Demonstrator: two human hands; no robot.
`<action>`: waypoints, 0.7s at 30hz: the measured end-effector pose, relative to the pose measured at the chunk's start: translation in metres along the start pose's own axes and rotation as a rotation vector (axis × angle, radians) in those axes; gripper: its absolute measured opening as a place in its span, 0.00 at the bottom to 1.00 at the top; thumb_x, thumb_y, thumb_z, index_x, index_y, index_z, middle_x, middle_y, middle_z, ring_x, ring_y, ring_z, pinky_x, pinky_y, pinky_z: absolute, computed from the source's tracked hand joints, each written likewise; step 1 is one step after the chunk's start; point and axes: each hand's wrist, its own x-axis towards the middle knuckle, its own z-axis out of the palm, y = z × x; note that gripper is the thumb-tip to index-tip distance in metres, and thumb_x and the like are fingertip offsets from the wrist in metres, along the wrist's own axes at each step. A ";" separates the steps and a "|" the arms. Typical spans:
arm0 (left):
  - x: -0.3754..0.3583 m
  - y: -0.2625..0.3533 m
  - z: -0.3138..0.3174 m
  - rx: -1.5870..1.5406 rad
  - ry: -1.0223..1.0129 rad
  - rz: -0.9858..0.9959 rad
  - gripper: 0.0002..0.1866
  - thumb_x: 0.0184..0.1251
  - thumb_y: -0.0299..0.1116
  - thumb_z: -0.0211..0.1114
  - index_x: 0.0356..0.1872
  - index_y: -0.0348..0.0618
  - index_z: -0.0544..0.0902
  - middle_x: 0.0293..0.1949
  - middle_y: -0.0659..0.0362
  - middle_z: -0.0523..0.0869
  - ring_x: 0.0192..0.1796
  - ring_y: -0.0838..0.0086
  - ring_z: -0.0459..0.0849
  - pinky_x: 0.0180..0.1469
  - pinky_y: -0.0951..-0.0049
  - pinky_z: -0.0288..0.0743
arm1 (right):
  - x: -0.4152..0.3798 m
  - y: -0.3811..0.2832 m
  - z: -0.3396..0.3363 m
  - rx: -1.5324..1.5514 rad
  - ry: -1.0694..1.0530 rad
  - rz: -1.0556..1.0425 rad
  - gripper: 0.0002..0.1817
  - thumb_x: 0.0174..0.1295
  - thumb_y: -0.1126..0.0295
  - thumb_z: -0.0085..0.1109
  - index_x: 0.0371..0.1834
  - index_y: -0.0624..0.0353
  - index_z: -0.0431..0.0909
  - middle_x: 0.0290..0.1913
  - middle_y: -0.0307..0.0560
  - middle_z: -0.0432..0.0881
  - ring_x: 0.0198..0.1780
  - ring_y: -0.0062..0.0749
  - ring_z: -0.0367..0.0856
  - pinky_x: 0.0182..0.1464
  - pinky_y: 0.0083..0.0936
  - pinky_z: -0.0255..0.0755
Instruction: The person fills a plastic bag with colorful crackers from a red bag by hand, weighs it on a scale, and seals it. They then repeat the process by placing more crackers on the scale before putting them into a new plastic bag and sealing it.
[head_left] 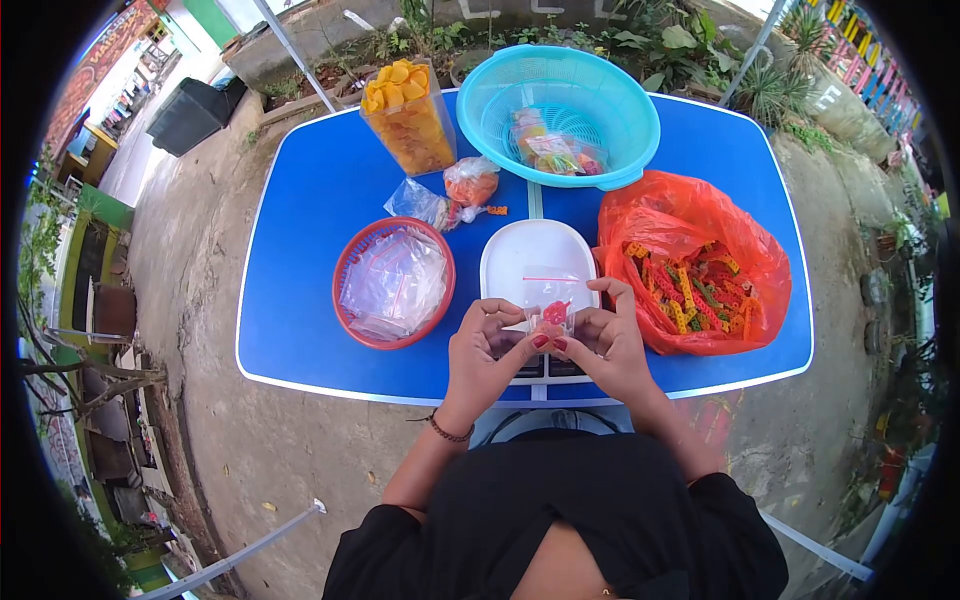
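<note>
Between my two hands a small clear zip bag (550,292) with a red seal line is held up over a white scale (537,247); pink-red pieces lie inside it. My left hand (497,345) pinches its lower left side, thumb against the bag. My right hand (607,340) pinches the lower right side, with the index finger raised beside the bag. Left of the scale, a red basket (345,275) holds a stack of clear zip bags (395,283). On the right, an open red plastic bag (690,205) holds many red, yellow, orange and green pieces (695,290).
A turquoise basket (630,95) with filled packets (555,153) stands at the back of the blue table (300,190). Beside it are a clear container of yellow-orange pieces (410,120), a knotted bag of orange items (471,183) and another clear bag (418,204).
</note>
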 end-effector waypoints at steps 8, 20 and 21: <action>0.021 0.004 0.005 0.209 -0.033 0.070 0.17 0.66 0.19 0.73 0.54 0.30 0.81 0.48 0.53 0.89 0.46 0.76 0.90 0.48 0.79 0.83 | 0.018 0.000 -0.014 -0.349 0.021 -0.175 0.11 0.67 0.82 0.65 0.48 0.66 0.74 0.40 0.44 0.86 0.42 0.22 0.88 0.44 0.20 0.81; 0.162 0.020 0.031 0.628 0.081 0.546 0.21 0.67 0.22 0.69 0.61 0.43 0.86 0.46 0.50 0.92 0.39 0.74 0.91 0.41 0.75 0.83 | 0.138 -0.042 -0.026 -0.674 0.264 -0.439 0.11 0.61 0.85 0.64 0.47 0.68 0.80 0.52 0.58 0.84 0.44 0.44 0.90 0.44 0.30 0.84; 0.165 0.024 0.032 0.623 0.050 0.413 0.22 0.66 0.25 0.70 0.62 0.46 0.85 0.56 0.45 0.88 0.51 0.62 0.90 0.52 0.67 0.83 | 0.144 -0.038 -0.029 -0.723 0.255 -0.486 0.13 0.62 0.86 0.62 0.50 0.67 0.80 0.54 0.57 0.84 0.45 0.39 0.89 0.45 0.28 0.83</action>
